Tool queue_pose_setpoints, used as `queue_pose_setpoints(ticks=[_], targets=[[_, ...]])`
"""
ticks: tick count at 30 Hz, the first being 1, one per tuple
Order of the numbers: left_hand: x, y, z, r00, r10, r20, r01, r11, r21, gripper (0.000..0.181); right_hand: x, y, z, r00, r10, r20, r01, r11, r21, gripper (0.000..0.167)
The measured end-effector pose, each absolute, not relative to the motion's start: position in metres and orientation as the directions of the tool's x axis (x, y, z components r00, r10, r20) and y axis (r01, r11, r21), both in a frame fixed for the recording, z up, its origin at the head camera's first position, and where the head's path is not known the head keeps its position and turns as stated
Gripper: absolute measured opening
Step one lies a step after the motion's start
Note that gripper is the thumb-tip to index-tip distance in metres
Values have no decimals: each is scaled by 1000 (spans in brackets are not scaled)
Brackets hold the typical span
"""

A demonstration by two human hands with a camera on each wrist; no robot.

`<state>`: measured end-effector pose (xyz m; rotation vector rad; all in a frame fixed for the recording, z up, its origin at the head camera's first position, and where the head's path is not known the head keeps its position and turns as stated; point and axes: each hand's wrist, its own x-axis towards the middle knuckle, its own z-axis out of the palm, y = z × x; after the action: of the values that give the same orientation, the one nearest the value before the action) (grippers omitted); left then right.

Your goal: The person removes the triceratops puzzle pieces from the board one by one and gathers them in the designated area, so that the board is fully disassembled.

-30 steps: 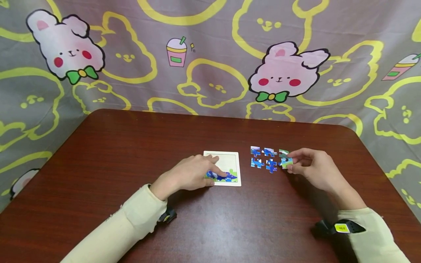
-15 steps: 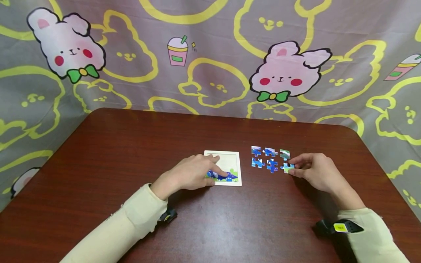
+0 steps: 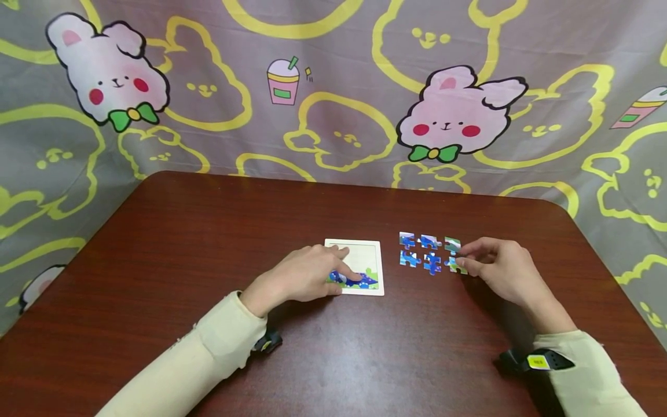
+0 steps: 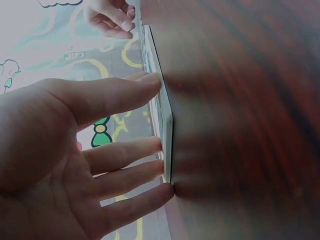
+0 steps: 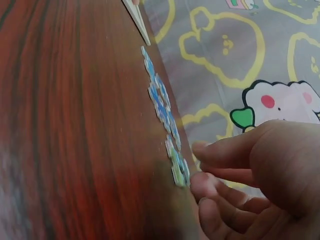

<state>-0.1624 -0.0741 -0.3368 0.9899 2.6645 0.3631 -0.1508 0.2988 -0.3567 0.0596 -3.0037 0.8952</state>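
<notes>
In the head view my left hand (image 3: 310, 273) rests on a square white-framed puzzle board (image 3: 380, 269), its fingers spread and fairly straight. Blue and green pieces (image 3: 369, 281) fill the board's near side; the left hand hides part of them. My right hand (image 3: 500, 266) is over the right end of a group of loose jigsaw pieces. Its fingertips are at the upper right piece (image 3: 452, 244) and the lower right piece (image 3: 457, 266), covering an edge. In the right wrist view the thumb and fingers (image 5: 205, 186) stand apart beside the pieces (image 5: 177, 170), pinching nothing visible.
Several other loose pieces (image 3: 409, 259) lie in two rows between the board and the right hand. The dark wooden table (image 3: 208, 231) ends at a patterned curtain (image 3: 344, 75) behind it. A dark device is strapped at each wrist.
The lower right piece has gone from the right fingers down onto the table, nearer me. Afterwards the right fingers shift up toward the upper right piece. The left hand stays on the board.
</notes>
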Motion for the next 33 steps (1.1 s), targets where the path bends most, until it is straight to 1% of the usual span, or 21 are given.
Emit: queue_pose_setpoints(ticks=[4,8,14,19,24,27,30,33], targets=[[-162,-73,-336,-732,661,-164,593,738,322,39,-149,289,-353,-996,-36,83,-77,817,-572,23],[-162,-73,-336,-737,658,-156,592,739,322,39,-148,273,-349,-991,-61,115,-119,789,-603,20],[-162,-74,-336,-748,646,-153,576,746,333,37,-147,240,-345,-986,-135,94,-164,757,-633,18],[-163,-74,-337,-745,652,-141,578,736,352,35,-147,211,-344,-976,-207,64,-196,713,-674,20],[-165,-75,-338,-741,661,-123,580,721,379,34,-154,178,-348,-942,-331,50,-263,639,-723,23],[-167,-76,-338,-745,659,-105,578,715,393,35,-158,159,-352,-923,-383,46,-288,604,-743,23],[-167,-78,-337,-769,632,-95,553,732,398,38,-161,145,-355,-911,-410,37,-289,575,-766,22],[-166,-84,-335,-807,583,-95,510,768,388,44,-162,136,-356,-906,-422,28,-288,567,-772,23]])
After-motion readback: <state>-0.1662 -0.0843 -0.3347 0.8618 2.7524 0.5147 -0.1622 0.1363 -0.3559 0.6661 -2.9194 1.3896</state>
